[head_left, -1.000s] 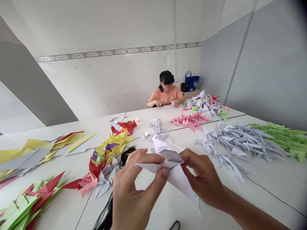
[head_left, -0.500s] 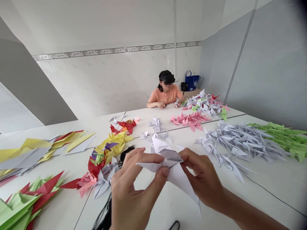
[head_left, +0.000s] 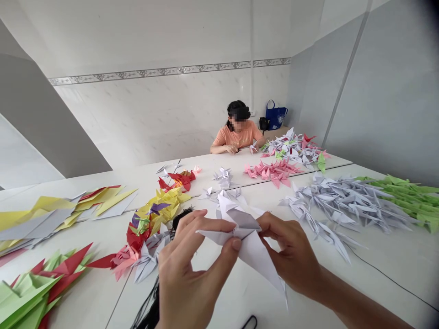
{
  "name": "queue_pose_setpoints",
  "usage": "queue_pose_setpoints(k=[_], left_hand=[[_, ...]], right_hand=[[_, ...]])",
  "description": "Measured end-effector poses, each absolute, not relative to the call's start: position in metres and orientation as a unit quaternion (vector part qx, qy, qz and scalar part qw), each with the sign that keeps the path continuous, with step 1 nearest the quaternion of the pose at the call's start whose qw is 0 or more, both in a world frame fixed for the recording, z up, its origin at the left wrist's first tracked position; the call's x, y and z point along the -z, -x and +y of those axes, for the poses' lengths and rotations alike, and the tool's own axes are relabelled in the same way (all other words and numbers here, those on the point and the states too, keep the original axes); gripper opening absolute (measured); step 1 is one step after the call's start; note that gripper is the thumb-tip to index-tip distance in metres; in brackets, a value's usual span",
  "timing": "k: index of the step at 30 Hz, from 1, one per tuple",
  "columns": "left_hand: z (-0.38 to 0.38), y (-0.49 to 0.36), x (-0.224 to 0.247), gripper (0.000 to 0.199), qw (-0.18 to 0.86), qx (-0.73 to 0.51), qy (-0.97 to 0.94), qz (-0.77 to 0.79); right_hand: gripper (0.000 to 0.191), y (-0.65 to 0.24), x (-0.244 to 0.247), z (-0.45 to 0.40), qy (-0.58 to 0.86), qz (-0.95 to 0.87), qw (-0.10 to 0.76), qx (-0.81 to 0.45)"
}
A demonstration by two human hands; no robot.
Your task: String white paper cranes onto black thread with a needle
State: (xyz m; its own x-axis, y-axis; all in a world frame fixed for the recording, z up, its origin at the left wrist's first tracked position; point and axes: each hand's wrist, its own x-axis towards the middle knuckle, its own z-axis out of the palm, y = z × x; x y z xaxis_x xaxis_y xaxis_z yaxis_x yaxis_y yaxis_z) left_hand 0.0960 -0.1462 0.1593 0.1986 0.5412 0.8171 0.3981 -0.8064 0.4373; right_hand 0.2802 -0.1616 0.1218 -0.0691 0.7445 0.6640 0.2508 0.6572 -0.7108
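A white origami crane is held up over the near part of the table, between both hands. My left hand pinches its middle between thumb and forefinger, from the left. On the other side, the fingers of my right hand are closed on the crane's right edge; their tips are partly hidden behind the paper. One long point of the crane hangs down to the lower right. Below the left hand lies a bundle of black cord, partly covered by that hand.
White cranes and green cranes lie heaped at right, pink ones farther back. Yellow cranes and folded papers are at left. Across the white table sits a person holding a small white crane.
Both hands keep the same hold on the white crane, with almost no movement. The view has shifted very slightly.
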Motion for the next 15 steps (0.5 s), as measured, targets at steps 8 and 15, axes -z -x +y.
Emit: queue_pose_setpoints(k=[8, 15], left_hand=[[-0.1464, -0.0957, -0.1587, 0.020, 0.066, -0.552, -0.781, 0.284], [-0.1467, -0.0977, -0.1588, 0.021, 0.089, -0.556, -0.779, 0.276]], right_hand=[[0.018, -0.2842, -0.1190, -0.1614, 0.368, -0.704, 0.570, -0.211], [0.017, -0.2812, -0.1218, -0.1628, 0.354, -0.688, 0.587, -0.239]])
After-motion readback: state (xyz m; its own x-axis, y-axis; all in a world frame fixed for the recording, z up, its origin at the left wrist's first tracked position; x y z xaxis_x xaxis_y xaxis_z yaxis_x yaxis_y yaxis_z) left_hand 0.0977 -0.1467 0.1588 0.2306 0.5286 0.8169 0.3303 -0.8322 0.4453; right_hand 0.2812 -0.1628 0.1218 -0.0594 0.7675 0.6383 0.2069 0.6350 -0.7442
